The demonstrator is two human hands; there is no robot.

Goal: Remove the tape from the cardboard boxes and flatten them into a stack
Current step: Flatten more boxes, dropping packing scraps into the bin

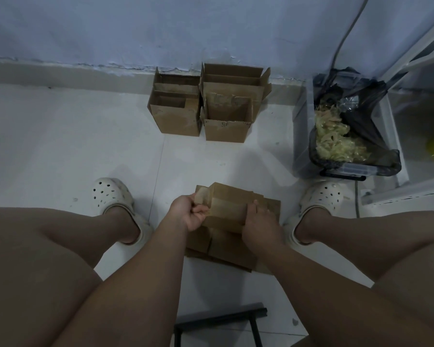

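A small brown cardboard box [229,209] is held between my knees, above the floor. My left hand [189,212] pinches a strip of clear tape [203,196] that lifts off the box's left end. My right hand [259,225] grips the box's right side. Under the box lies a stack of flattened cardboard [226,251] on the white floor. Several open boxes [206,108] stand against the far wall.
A bin lined with a black bag [348,136] holds crumpled tape at the right, beside a white shelf frame [411,101]. My feet in white clogs [110,196] flank the stack. A black stool frame [221,321] shows at the bottom.
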